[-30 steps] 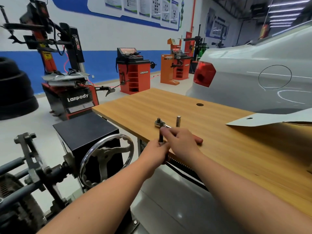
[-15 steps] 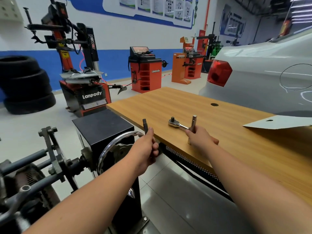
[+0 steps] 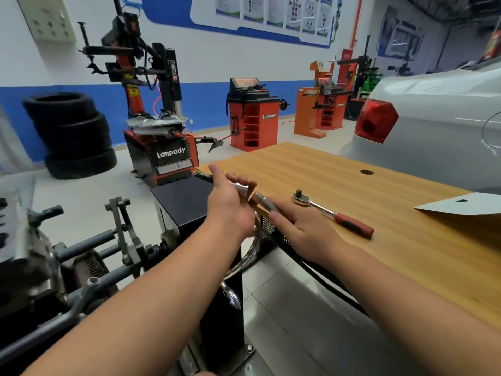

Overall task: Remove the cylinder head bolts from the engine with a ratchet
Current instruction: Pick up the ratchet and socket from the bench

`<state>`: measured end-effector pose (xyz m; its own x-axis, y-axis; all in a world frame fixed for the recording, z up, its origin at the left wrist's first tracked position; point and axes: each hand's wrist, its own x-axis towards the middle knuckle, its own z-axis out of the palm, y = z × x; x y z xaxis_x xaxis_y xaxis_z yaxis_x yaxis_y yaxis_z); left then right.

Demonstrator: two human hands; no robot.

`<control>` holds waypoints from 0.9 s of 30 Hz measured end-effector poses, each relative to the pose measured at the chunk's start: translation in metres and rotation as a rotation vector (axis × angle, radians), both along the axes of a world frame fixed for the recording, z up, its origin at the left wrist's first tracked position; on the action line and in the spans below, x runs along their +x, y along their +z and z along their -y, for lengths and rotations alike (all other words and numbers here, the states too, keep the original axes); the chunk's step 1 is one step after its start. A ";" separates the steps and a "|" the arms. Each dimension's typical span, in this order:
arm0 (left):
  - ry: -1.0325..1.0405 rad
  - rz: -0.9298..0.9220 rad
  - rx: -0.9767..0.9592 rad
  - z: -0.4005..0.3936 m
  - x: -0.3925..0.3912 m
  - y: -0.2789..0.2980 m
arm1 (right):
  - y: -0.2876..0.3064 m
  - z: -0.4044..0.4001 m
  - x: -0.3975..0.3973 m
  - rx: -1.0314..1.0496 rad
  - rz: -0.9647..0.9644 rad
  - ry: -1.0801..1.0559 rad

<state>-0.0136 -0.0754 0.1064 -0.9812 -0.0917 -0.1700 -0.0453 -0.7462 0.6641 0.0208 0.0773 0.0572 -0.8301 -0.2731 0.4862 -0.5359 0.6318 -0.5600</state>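
Curling round a socket (image 3: 242, 188), the left hand (image 3: 230, 204) meets the right hand's (image 3: 301, 229) pinching fingers (image 3: 276, 210).

Ratchet (image 3: 332, 211): chrome head, red grip, lying flat on wooden table (image 3: 352, 172); socket with extension (image 3: 241, 188) (chrome, blurred) being held level in both hands

engine (image 3: 24, 256) — cut by left edge, blurred | socket (image 3: 242, 188) — half hidden in left hand (image 3: 230, 210)

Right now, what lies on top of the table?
On the table a ratchet lies untouched, with pale card at the right edge. The right hand hides the table's near edge.
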 end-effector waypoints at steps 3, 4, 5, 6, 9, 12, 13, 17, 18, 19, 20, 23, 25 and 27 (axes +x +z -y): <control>-0.046 0.015 0.041 0.006 0.008 0.003 | 0.007 0.004 0.006 0.022 -0.006 0.006; -0.064 0.019 0.053 0.006 0.011 0.002 | 0.007 0.007 0.008 0.016 -0.035 0.005; -0.080 0.019 0.079 0.007 0.014 0.002 | 0.007 0.008 0.009 -0.001 -0.061 0.006; -0.092 0.018 0.121 0.008 0.016 0.001 | 0.007 0.009 0.009 -0.019 -0.079 0.007; -0.103 0.007 0.163 0.011 0.021 0.000 | 0.015 0.011 0.011 0.065 -0.126 0.006; -0.089 -0.001 0.104 0.011 0.027 -0.001 | 0.022 0.016 0.016 0.197 -0.261 -0.039; -0.078 0.003 0.110 0.011 0.028 -0.001 | 0.023 0.019 0.018 0.235 -0.334 -0.052; -0.062 0.009 0.182 0.016 0.033 -0.003 | 0.024 0.027 0.021 0.142 -0.205 0.022; -0.062 0.011 0.205 0.017 0.034 -0.004 | 0.024 0.030 0.021 0.129 -0.189 0.032; -0.061 0.015 0.231 0.017 0.035 -0.006 | 0.024 0.032 0.021 0.152 -0.216 0.031; -0.056 0.020 0.254 0.017 0.035 -0.007 | 0.024 0.036 0.022 0.183 -0.248 0.035; -0.039 0.021 0.255 0.016 0.037 -0.009 | 0.025 0.045 0.025 0.193 -0.265 0.015; -0.041 0.011 0.248 0.017 0.036 -0.006 | 0.025 0.048 0.024 0.147 -0.222 -0.031; -0.035 -0.011 0.248 0.020 0.033 -0.001 | 0.027 0.050 0.020 -0.001 -0.097 0.007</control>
<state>0.0192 -0.0958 0.1050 -0.9849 -0.0144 -0.1723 -0.0677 -0.8847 0.4613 0.0412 0.0276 0.0843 -0.7770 -0.2785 0.5645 -0.5922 0.6275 -0.5055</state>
